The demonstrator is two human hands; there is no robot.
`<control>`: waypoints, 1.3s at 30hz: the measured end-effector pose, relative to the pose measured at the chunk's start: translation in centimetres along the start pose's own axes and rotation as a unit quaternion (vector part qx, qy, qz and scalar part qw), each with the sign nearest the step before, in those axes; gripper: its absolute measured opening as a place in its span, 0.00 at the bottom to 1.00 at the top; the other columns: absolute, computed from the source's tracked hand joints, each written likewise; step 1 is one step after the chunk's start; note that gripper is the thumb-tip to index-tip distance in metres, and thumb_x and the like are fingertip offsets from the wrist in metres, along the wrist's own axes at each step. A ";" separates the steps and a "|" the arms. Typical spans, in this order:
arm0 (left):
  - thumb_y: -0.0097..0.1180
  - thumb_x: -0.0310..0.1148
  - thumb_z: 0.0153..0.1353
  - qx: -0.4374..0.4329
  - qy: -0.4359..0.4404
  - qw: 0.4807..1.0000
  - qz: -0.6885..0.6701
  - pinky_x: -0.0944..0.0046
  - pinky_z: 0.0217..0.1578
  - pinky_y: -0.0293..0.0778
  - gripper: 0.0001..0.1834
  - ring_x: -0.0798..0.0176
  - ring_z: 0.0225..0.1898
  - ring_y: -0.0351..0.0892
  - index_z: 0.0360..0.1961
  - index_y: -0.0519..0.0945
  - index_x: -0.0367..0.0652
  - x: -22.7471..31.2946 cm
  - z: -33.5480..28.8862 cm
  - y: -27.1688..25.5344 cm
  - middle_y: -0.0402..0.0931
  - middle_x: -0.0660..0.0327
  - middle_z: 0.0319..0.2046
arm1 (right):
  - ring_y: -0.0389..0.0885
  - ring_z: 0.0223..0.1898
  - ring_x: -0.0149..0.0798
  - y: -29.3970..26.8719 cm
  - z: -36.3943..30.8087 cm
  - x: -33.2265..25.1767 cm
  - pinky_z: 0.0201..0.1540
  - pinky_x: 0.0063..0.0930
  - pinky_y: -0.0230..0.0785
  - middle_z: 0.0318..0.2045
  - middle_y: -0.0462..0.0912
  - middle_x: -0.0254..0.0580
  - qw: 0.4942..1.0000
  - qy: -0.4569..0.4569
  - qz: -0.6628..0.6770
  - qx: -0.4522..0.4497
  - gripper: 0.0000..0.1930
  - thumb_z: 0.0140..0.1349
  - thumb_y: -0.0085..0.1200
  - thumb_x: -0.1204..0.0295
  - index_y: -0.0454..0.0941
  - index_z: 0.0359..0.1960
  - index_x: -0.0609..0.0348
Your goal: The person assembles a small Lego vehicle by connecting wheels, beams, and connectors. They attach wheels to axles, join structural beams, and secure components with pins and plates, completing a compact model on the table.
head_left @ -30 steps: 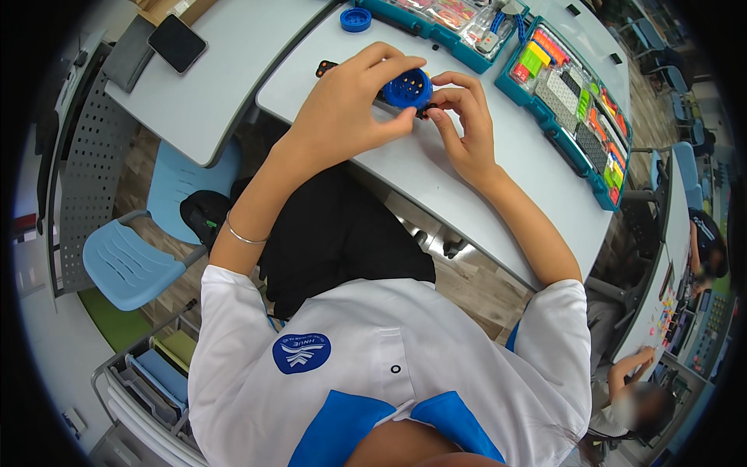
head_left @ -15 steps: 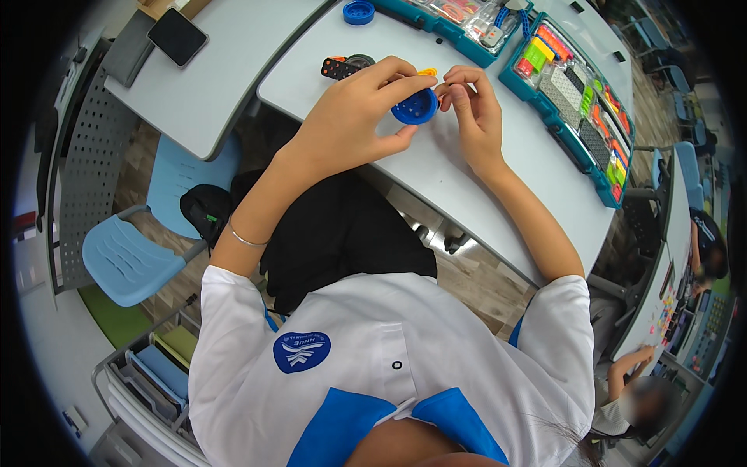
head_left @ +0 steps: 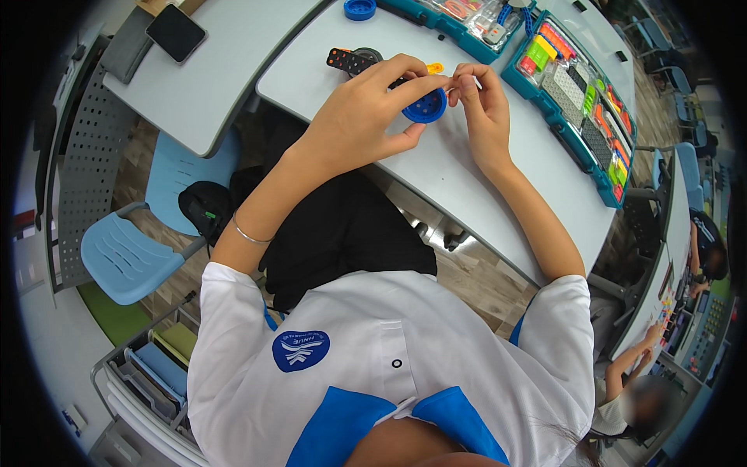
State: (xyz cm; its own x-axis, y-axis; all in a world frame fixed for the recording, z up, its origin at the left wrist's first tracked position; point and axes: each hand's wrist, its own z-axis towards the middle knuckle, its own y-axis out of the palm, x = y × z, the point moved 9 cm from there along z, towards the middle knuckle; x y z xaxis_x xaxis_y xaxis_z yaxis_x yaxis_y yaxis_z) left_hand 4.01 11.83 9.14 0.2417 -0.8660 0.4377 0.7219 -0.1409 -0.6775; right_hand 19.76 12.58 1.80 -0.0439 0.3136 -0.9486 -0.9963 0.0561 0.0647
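Observation:
My left hand (head_left: 350,121) is closed round a small toy build, with its thumb and fingers on either side of a blue wheel (head_left: 427,107). Past the knuckles a black perforated piece with orange dots (head_left: 347,61) sticks out, and a yellow part (head_left: 435,68) shows beyond the fingers. To the wheel's right, my right hand (head_left: 486,121) has thumb and forefinger pinched together, close against the left fingertips. Whatever sits in that pinch is too small and covered to name. The build's middle is hidden behind my left hand.
Another blue wheel (head_left: 359,9) lies at the table's far edge. Teal cases of colourful building parts (head_left: 545,109) stand at the far right. On a neighbouring table rests a phone (head_left: 177,33). Blue chairs (head_left: 124,257) are at left; other people sit far right.
Both hands have shifted slightly to the right, and the blue wheel with them. My right fingers have closed in toward the left fingertips.

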 end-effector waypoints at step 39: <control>0.69 0.31 0.48 0.071 0.016 0.994 0.079 0.59 0.48 0.79 0.30 0.56 0.51 0.79 0.56 0.80 0.51 -1.1 -0.3 1.4 0.77 0.60 0.49 | 0.72 0.37 0.26 -0.9 0.4 0.6 0.43 0.21 0.67 0.36 0.80 0.37 1.000 0.009 0.013 0.006 0.11 0.74 0.50 0.66 0.72 0.46 0.62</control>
State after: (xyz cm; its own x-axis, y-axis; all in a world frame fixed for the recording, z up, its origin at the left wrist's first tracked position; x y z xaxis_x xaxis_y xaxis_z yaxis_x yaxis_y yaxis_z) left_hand 4.54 12.45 7.56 0.3401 -0.8869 0.3126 0.7613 0.0645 -0.6452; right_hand 20.66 13.12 1.30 -0.0707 0.2986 -0.9518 -0.9939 0.0602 0.0927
